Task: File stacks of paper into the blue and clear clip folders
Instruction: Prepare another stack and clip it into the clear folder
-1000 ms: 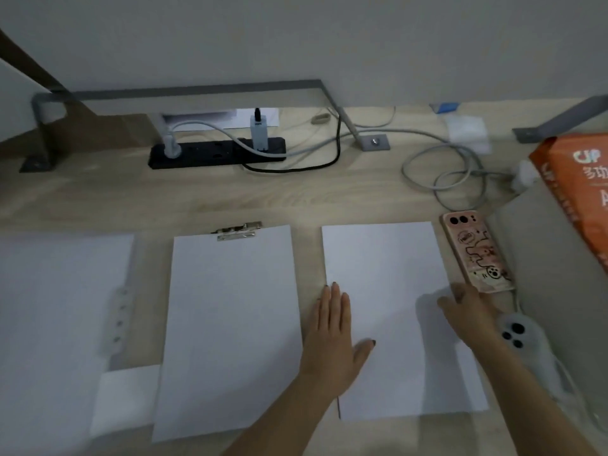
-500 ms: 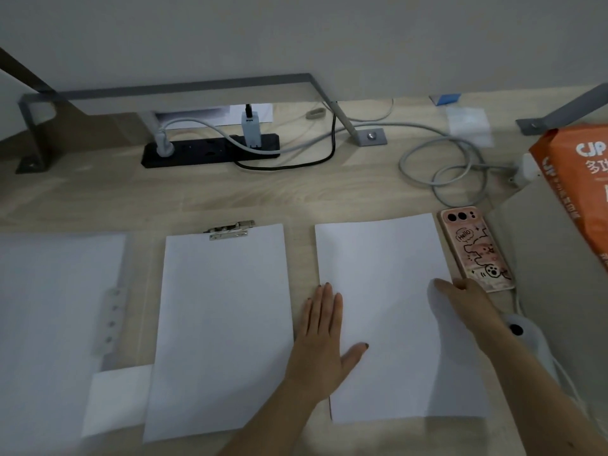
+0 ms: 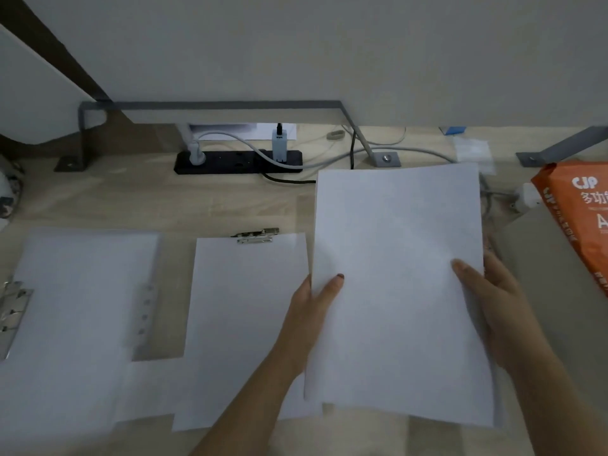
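A paper stack (image 3: 394, 284) is gripped at 9 and 3 o'clock by left hand (image 3: 316, 311) and right hand (image 3: 493, 301), thumbs on top.

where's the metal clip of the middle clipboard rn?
Head view, centre: the metal clip sits at the far edge of the middle paper stack, just left of the sheets held up in both hands.
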`<state>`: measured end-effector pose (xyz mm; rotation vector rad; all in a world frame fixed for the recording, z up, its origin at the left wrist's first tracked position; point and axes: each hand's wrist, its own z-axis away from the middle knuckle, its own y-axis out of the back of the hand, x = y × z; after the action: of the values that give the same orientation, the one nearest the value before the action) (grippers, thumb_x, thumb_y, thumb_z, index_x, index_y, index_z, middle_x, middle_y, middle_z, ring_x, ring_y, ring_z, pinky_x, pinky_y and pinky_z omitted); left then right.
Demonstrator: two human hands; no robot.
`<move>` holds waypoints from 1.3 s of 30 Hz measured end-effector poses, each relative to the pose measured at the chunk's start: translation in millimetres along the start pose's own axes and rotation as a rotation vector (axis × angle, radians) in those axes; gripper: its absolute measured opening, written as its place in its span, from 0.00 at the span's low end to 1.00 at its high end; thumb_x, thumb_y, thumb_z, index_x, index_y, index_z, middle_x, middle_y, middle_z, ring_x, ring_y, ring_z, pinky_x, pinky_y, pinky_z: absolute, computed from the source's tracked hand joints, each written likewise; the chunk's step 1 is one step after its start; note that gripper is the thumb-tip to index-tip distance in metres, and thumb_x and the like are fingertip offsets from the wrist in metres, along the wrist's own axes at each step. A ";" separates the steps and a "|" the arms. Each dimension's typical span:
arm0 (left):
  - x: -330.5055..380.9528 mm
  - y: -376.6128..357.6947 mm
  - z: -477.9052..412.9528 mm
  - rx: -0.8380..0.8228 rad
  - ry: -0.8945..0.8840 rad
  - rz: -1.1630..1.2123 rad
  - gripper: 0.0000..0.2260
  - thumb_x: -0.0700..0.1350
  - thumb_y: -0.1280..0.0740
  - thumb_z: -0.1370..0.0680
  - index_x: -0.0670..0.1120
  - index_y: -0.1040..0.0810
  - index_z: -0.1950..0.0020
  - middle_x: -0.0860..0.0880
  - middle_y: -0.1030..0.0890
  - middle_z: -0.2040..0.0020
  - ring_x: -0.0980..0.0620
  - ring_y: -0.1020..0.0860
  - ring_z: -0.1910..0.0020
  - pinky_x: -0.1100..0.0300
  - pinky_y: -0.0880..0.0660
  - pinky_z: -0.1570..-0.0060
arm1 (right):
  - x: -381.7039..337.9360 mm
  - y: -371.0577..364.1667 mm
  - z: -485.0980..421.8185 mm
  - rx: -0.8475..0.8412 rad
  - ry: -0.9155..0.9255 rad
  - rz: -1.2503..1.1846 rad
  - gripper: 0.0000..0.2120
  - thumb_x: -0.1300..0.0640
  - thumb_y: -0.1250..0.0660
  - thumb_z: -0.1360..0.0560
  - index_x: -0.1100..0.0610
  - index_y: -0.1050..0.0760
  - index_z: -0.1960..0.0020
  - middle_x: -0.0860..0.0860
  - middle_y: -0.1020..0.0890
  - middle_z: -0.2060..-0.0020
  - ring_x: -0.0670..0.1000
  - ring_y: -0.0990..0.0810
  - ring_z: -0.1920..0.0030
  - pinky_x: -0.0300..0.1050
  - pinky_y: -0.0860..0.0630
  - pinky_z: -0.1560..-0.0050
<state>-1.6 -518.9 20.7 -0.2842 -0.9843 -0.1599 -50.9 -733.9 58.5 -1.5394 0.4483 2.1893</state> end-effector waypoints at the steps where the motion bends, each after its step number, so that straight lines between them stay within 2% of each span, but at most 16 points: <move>1: 7.3 11.5 5.7 0.009 -0.030 -0.005 0.10 0.47 0.35 0.23 0.52 0.23 0.42 0.53 0.17 0.47 0.56 0.18 0.49 0.59 0.23 0.45 | -3.3 -11.8 3.3 -0.016 0.002 -0.005 0.12 0.59 0.37 0.25 0.48 0.23 0.45 0.46 0.15 0.52 0.47 0.16 0.54 0.41 0.19 0.54; 3: 14.3 39.5 15.3 0.041 -0.089 -0.027 0.08 0.45 0.36 0.22 0.53 0.23 0.45 0.56 0.17 0.50 0.59 0.18 0.51 0.65 0.22 0.50 | -8.5 -39.6 12.7 -0.080 -0.033 -0.035 0.11 0.61 0.40 0.23 0.50 0.23 0.46 0.45 0.15 0.54 0.44 0.16 0.57 0.36 0.19 0.62; 6: 18.5 83.8 27.4 0.089 -0.129 -0.081 0.08 0.45 0.37 0.22 0.57 0.24 0.45 0.60 0.18 0.49 0.64 0.19 0.51 0.69 0.23 0.50 | -5.1 -76.4 28.4 -0.238 -0.135 -0.011 0.13 0.61 0.40 0.24 0.57 0.24 0.42 0.54 0.15 0.51 0.52 0.15 0.53 0.41 0.19 0.63; 8: 19.6 120.4 36.8 0.147 -0.142 -0.090 0.10 0.44 0.38 0.21 0.55 0.25 0.43 0.59 0.19 0.47 0.65 0.20 0.51 0.70 0.24 0.50 | 7.2 -105.8 39.0 -0.303 -0.204 0.029 0.14 0.60 0.38 0.25 0.57 0.24 0.41 0.55 0.15 0.50 0.55 0.15 0.53 0.44 0.19 0.63; 13: 15.8 212.2 70.1 0.299 -0.185 -0.155 0.10 0.43 0.40 0.21 0.54 0.28 0.41 0.62 0.23 0.49 0.68 0.25 0.51 0.81 0.31 0.53 | 51.2 -196.1 71.2 -0.385 -0.283 0.001 0.16 0.59 0.36 0.26 0.52 0.25 0.39 0.51 0.17 0.46 0.56 0.17 0.47 0.58 0.24 0.44; 15: 12.4 245.5 81.1 0.363 -0.172 -0.203 0.08 0.43 0.40 0.20 0.52 0.25 0.44 0.61 0.21 0.53 0.62 0.23 0.53 0.78 0.29 0.56 | 65.4 -229.2 82.6 -0.402 -0.308 -0.013 0.16 0.60 0.36 0.26 0.51 0.25 0.39 0.50 0.17 0.45 0.56 0.18 0.46 0.59 0.26 0.41; 17: 6.5 282.2 88.1 0.494 -0.178 -0.286 0.05 0.45 0.39 0.21 0.52 0.24 0.50 0.57 0.20 0.56 0.58 0.22 0.56 0.70 0.28 0.59 | 77.8 -260.8 91.7 -0.428 -0.342 -0.018 0.15 0.60 0.36 0.26 0.50 0.25 0.40 0.50 0.16 0.46 0.55 0.18 0.45 0.59 0.27 0.39; 19: 0.9 317.5 92.5 0.674 -0.242 -0.321 0.05 0.46 0.38 0.22 0.56 0.25 0.52 0.57 0.21 0.54 0.62 0.24 0.58 0.66 0.29 0.58 | 87.0 -284.9 97.9 -0.444 -0.357 -0.013 0.13 0.60 0.36 0.26 0.49 0.24 0.43 0.48 0.16 0.47 0.54 0.18 0.45 0.57 0.27 0.39; 21: 0.7 350.2 95.5 0.832 -0.327 -0.279 0.05 0.44 0.37 0.23 0.52 0.25 0.49 0.55 0.22 0.52 0.65 0.24 0.59 0.64 0.28 0.56 | 95.5 -304.8 101.5 -0.446 -0.362 0.002 0.12 0.59 0.36 0.26 0.49 0.23 0.44 0.48 0.15 0.48 0.53 0.18 0.46 0.56 0.26 0.39; 23: 3.7 379.9 93.1 0.921 -0.318 -0.261 0.09 0.41 0.38 0.23 0.46 0.25 0.43 0.49 0.24 0.47 0.63 0.24 0.57 0.68 0.28 0.57 | 101.9 -320.7 102.4 -0.448 -0.363 0.013 0.14 0.60 0.36 0.26 0.51 0.24 0.41 0.49 0.16 0.47 0.52 0.18 0.46 0.55 0.26 0.40; 26: 5.3 417.5 82.8 0.810 -0.141 -0.267 0.14 0.42 0.41 0.21 0.45 0.28 0.35 0.45 0.27 0.37 0.55 0.27 0.47 0.69 0.27 0.56 | 110.9 -341.3 102.2 -0.440 -0.356 0.035 0.16 0.60 0.36 0.26 0.53 0.26 0.38 0.50 0.17 0.45 0.51 0.18 0.47 0.50 0.24 0.43; 28: 6.3 430.8 75.5 0.665 -0.056 -0.196 0.15 0.45 0.42 0.20 0.48 0.30 0.33 0.44 0.26 0.37 0.52 0.25 0.47 0.61 0.27 0.49 | 115.4 -351.3 100.7 -0.445 -0.348 0.050 0.17 0.60 0.36 0.25 0.53 0.26 0.37 0.50 0.17 0.45 0.50 0.17 0.48 0.48 0.23 0.45; 30: 9.1 438.3 68.9 0.573 0.007 -0.179 0.15 0.47 0.44 0.19 0.52 0.31 0.33 0.46 0.25 0.37 0.49 0.23 0.48 0.56 0.26 0.52 | 118.5 -359.3 97.4 -0.442 -0.346 0.062 0.16 0.59 0.36 0.25 0.53 0.26 0.37 0.50 0.17 0.44 0.52 0.18 0.46 0.51 0.24 0.44; 34: 15.0 444.7 59.1 0.462 0.051 -0.194 0.15 0.50 0.45 0.20 0.58 0.31 0.34 0.47 0.26 0.35 0.43 0.25 0.39 0.55 0.27 0.54 | 122.3 -371.9 91.3 -0.444 -0.326 0.080 0.18 0.58 0.36 0.25 0.53 0.28 0.36 0.52 0.19 0.42 0.54 0.19 0.44 0.55 0.25 0.40; 37: 20.5 444.8 54.1 0.405 0.064 -0.207 0.15 0.50 0.45 0.19 0.55 0.31 0.33 0.49 0.25 0.38 0.49 0.23 0.45 0.57 0.26 0.56 | 124.5 -379.3 88.4 -0.454 -0.311 0.095 0.14 0.58 0.36 0.25 0.51 0.25 0.40 0.51 0.18 0.44 0.54 0.18 0.46 0.54 0.23 0.44; 39: 23.1 445.7 51.6 0.385 0.070 -0.204 0.15 0.50 0.44 0.19 0.55 0.29 0.33 0.50 0.24 0.42 0.52 0.23 0.50 0.59 0.26 0.59 | 127.7 -383.3 88.0 -0.459 -0.312 0.105 0.15 0.57 0.36 0.25 0.51 0.26 0.39 0.51 0.18 0.44 0.53 0.18 0.47 0.53 0.22 0.45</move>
<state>86.0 -79.1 -6.2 0.1739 -0.9526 -0.1607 37.5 -342.1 -39.9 -1.3619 -0.0825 2.6901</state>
